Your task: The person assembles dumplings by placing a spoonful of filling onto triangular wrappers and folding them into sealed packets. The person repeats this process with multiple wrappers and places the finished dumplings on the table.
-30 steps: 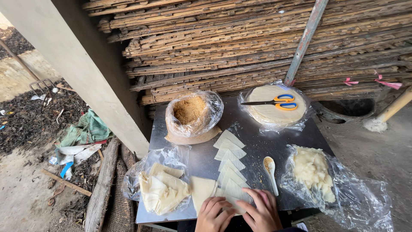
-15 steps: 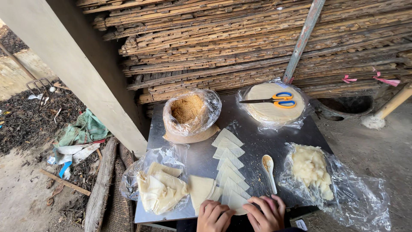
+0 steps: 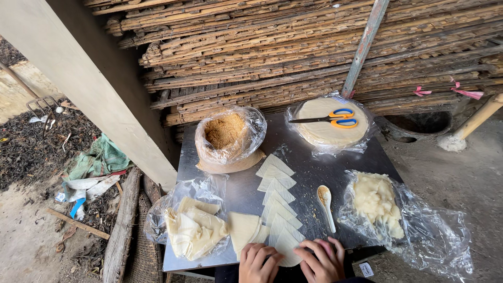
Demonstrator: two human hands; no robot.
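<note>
Both hands slid a bit right along the near edge since 0.5 s ago; rest unchanged. Metal table [image 3: 309,157] stands before a stacked bamboo wall [image 3: 293,47], concrete post at left. On it, far to near: round wrapper stack w/ scissors [image 3: 330,119], bag of brown filling [image 3: 226,133], dough bag [image 3: 374,202] at right, folded pieces bag [image 3: 194,230] at left, spoon [image 3: 326,202]. Row of triangular wrappers [image 3: 277,199] runs far-to-near, its near end under the hands. Left hand [image 3: 258,263] and right hand [image 3: 322,259] lie flat, fingers spread, pressing the nearest wrapper [image 3: 287,243], gripping nothing. Both equally near.
</note>
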